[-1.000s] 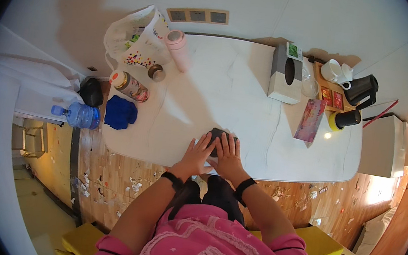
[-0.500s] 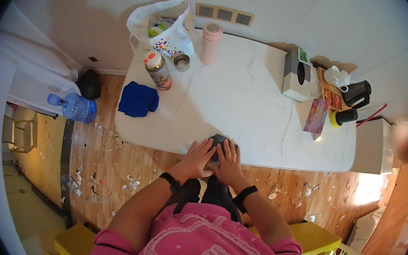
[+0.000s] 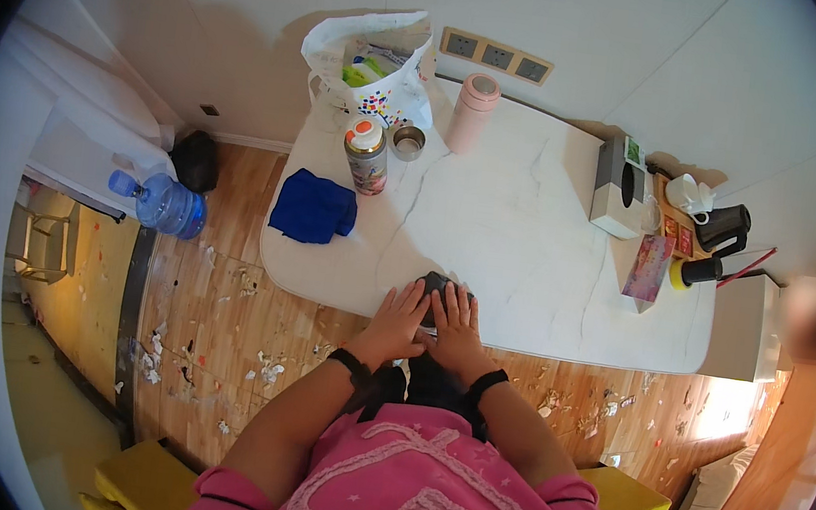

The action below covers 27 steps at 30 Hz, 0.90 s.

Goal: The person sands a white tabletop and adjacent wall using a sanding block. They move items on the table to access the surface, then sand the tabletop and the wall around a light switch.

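Both my hands rest on a small dark grey object (image 3: 437, 282) at the near edge of the white marble-patterned table. It looks like folded cloth, but my fingers cover most of it. My left hand (image 3: 393, 328) lies on its left side, fingers stretched out. On its right side lies my right hand (image 3: 457, 330), fingers long and slightly spread. The two thumbs come close together below it. Left of my hands, a folded blue cloth (image 3: 313, 207) lies on the table (image 3: 536, 280).
Behind the blue cloth stand a patterned thermos (image 3: 366, 160), a metal cup (image 3: 408, 142), a white bag (image 3: 386, 91) and a pink bottle (image 3: 473, 116). To the right are a tissue box (image 3: 618, 203), a pink carton (image 3: 648, 267) and a black kettle (image 3: 723, 231). Scraps litter the wooden floor (image 3: 218, 334).
The whole view has tilted, so the table and its things appear shifted and turned clockwise. My hands stay on the dark object in nearly the same pose.
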{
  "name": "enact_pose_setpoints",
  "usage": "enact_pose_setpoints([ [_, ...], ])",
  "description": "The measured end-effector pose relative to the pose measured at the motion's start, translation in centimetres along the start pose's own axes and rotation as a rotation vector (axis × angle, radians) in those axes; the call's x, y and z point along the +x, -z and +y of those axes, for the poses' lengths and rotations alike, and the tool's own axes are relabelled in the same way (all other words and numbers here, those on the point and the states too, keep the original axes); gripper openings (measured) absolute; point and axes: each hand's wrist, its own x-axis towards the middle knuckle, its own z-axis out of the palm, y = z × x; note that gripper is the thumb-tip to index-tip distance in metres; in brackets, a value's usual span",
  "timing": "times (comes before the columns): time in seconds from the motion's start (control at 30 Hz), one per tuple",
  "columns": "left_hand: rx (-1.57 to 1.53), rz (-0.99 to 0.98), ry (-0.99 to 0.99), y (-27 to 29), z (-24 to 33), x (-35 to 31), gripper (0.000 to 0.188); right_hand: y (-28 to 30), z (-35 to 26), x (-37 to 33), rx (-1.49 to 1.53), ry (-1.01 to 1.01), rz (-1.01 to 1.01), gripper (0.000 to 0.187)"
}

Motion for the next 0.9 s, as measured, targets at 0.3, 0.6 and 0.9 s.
enact_pose_setpoints([
  [0.3,-0.014,0.000,0.071,1.0,-2.4,8.6,0.103,0.8,5.0,7.1,0.031,0.029,0.079,0.088],
  [0.6,-0.004,-0.034,0.175,4.3,-3.7,15.9,0.108,2.4,9.8,14.4,0.034,0.091,0.132,0.088],
  [0.9,-0.002,-0.003,0.279,7.0,-4.8,20.6,0.106,4.0,12.6,20.8,0.002,0.142,0.075,0.089],
])
